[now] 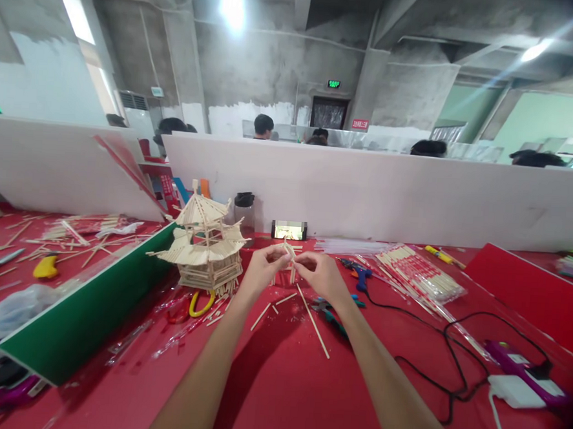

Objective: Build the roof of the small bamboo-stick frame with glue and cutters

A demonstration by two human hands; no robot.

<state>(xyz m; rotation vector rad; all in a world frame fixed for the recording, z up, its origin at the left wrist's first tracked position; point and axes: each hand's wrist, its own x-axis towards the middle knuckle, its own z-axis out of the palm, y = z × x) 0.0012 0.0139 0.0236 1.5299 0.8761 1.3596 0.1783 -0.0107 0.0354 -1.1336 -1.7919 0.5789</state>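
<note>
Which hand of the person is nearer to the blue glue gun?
Right. The right hand is just left of the glue gun, not touching it; the left hand is farther left.

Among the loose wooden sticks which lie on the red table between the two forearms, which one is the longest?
The rightmost stick, slanting down and to the right; the other sticks, to its left, are all clearly shorter.

From the wearer's head, the only view faces forward and down, close over the red table [280, 395]
</note>
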